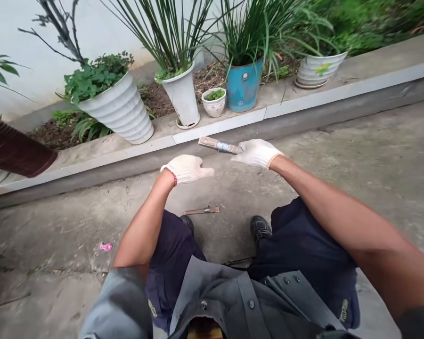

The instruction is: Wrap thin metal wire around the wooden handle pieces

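The gloved right hand point(256, 153) is closed on a wooden-handled tool point(212, 142) with a metal band, just in front of the concrete curb point(219, 123), while the gloved left hand point(186, 169) hangs open and empty nearby, and a similar tool point(201, 211) lies farther from the curb.

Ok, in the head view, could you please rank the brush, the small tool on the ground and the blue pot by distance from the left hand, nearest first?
From the left hand:
1. Brush, just ahead, held in the right hand.
2. Small tool, below, on the concrete.
3. Blue pot, farthest, beyond the kerb.
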A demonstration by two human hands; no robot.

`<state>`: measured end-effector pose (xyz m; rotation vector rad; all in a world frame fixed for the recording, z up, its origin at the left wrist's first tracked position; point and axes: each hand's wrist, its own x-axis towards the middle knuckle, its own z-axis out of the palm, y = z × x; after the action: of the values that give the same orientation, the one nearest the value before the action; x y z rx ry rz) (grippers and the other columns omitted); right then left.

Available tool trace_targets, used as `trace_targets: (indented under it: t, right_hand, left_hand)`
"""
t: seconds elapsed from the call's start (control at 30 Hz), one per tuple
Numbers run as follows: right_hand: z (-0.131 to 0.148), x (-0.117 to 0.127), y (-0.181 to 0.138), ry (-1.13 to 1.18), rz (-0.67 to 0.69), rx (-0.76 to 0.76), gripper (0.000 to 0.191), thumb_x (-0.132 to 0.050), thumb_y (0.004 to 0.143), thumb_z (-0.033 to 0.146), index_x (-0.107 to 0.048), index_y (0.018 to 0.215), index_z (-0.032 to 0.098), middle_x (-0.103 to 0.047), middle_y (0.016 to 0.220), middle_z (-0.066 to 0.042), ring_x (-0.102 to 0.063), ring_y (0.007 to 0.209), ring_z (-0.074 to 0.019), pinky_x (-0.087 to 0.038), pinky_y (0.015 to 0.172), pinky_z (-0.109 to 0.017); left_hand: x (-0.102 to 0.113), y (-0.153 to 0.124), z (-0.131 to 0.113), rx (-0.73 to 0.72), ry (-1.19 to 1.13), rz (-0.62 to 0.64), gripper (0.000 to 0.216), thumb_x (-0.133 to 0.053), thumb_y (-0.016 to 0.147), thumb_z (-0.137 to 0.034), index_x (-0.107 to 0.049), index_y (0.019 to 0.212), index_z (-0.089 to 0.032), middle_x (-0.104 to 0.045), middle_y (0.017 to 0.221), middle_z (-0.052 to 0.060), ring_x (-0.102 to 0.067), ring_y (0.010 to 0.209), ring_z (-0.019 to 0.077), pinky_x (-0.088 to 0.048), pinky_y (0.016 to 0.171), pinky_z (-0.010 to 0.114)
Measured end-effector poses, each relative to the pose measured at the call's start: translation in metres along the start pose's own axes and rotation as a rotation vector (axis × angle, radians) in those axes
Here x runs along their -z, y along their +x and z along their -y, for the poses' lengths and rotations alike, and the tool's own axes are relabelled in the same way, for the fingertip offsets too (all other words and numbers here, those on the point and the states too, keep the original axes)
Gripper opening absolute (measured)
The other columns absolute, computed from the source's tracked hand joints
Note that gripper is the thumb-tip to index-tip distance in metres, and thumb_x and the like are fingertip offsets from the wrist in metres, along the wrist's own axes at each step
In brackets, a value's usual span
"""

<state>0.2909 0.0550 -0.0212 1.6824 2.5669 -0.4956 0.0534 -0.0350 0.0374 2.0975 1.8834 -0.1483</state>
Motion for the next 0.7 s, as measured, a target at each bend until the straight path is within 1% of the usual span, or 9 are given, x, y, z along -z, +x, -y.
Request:
trace_targets:
  t: [0.07, 0.17, 0.23, 0.33, 0.4, 0.47, 0.53, 0.63, 0.7]
  right_hand:
    - [0.001, 0.000, 0.002, 0.021, -0.020, 0.021, 0.058, -0.049, 0.080, 0.071, -0.071, 0.100, 0.021, -0.071, 0.093, -0.012, -0.065, 0.082, -0.0251, -0.039, 0.065, -0.030]
    - [0.006, -0.001, 0.003, 0.044, -0.043, 0.052, 0.057, -0.047, 0.080, 0.072, -0.071, 0.096, 0.023, -0.072, 0.091, -0.011, -0.065, 0.080, -0.0243, -0.037, 0.062, -0.029]
    - [0.008, 0.000, 0.004, 0.056, -0.056, 0.060, 0.056, -0.048, 0.080, 0.072, -0.071, 0.092, 0.022, -0.071, 0.089, -0.011, -0.065, 0.079, -0.0239, -0.036, 0.061, -0.029]
    - [0.009, 0.002, 0.007, 0.064, -0.067, 0.054, 0.054, -0.051, 0.079, 0.071, -0.070, 0.088, 0.021, -0.070, 0.084, -0.011, -0.065, 0.077, -0.0228, -0.035, 0.060, -0.028]
    - [0.007, 0.004, 0.007, 0.095, -0.082, 0.082, 0.052, -0.053, 0.080, 0.069, -0.068, 0.086, 0.019, -0.068, 0.079, -0.009, -0.063, 0.074, -0.0203, -0.035, 0.060, -0.027]
    - [0.008, 0.007, 0.003, 0.197, -0.078, 0.129, 0.049, -0.054, 0.081, 0.066, -0.065, 0.085, 0.018, -0.065, 0.072, -0.006, -0.058, 0.067, -0.0161, -0.034, 0.058, -0.026]
    - [0.010, 0.010, -0.003, 0.380, -0.025, 0.152, 0.046, -0.057, 0.082, 0.062, -0.063, 0.087, 0.017, -0.062, 0.067, -0.002, -0.053, 0.059, -0.0124, -0.034, 0.054, -0.024]
    - [0.016, 0.014, -0.012, 0.644, 0.135, 0.188, 0.042, -0.066, 0.076, 0.058, -0.062, 0.090, 0.018, -0.060, 0.065, 0.000, -0.052, 0.053, -0.0107, -0.036, 0.049, -0.022]
    - [0.019, 0.014, -0.016, 0.698, 0.274, 0.263, 0.043, -0.070, 0.073, 0.057, -0.063, 0.089, 0.018, -0.061, 0.066, 0.000, -0.053, 0.053, -0.0107, -0.038, 0.048, -0.022]
  left_hand:
    - [-0.005, 0.012, 0.003, 0.008, 0.014, 0.046, 0.069, -0.056, 0.082, -0.071, -0.066, 0.118, -0.013, -0.068, 0.122, 0.017, -0.063, 0.112, 0.0320, -0.046, 0.095, 0.038]
    - [-0.019, 0.026, 0.005, -0.096, -0.210, -0.006, 0.068, -0.056, 0.084, -0.062, -0.055, 0.136, -0.018, -0.060, 0.138, 0.013, -0.059, 0.121, 0.0280, -0.044, 0.098, 0.032]
    - [-0.024, 0.033, 0.004, -0.214, -0.362, -0.012, 0.056, -0.051, 0.089, -0.058, -0.062, 0.126, -0.018, -0.066, 0.129, 0.008, -0.061, 0.115, 0.0241, -0.044, 0.098, 0.029]
    - [-0.026, 0.038, 0.001, -0.347, -0.527, 0.051, 0.051, -0.038, 0.096, -0.053, -0.069, 0.109, -0.015, -0.075, 0.099, 0.005, -0.066, 0.095, 0.0192, -0.046, 0.091, 0.029]
    - [-0.027, 0.040, 0.001, -0.375, -0.571, 0.087, 0.051, -0.036, 0.097, -0.052, -0.070, 0.104, -0.015, -0.075, 0.086, 0.004, -0.066, 0.087, 0.0175, -0.047, 0.088, 0.028]
    - [-0.032, 0.043, 0.004, -0.369, -0.583, 0.110, 0.048, -0.039, 0.097, -0.052, -0.070, 0.098, -0.015, -0.075, 0.082, 0.004, -0.066, 0.086, 0.0172, -0.047, 0.087, 0.028]
    - [-0.039, 0.046, 0.007, -0.354, -0.623, 0.147, 0.047, -0.042, 0.096, -0.052, -0.070, 0.092, -0.015, -0.075, 0.084, 0.006, -0.067, 0.086, 0.0171, -0.048, 0.086, 0.028]
    - [-0.050, 0.052, 0.013, -0.312, -0.718, 0.214, 0.046, -0.047, 0.094, -0.053, -0.071, 0.092, -0.014, -0.076, 0.089, 0.008, -0.067, 0.085, 0.0175, -0.051, 0.082, 0.027]
    - [-0.053, 0.054, 0.017, -0.262, -0.694, 0.242, 0.044, -0.051, 0.091, -0.053, -0.072, 0.093, -0.015, -0.075, 0.087, 0.007, -0.067, 0.083, 0.0181, -0.051, 0.076, 0.026]
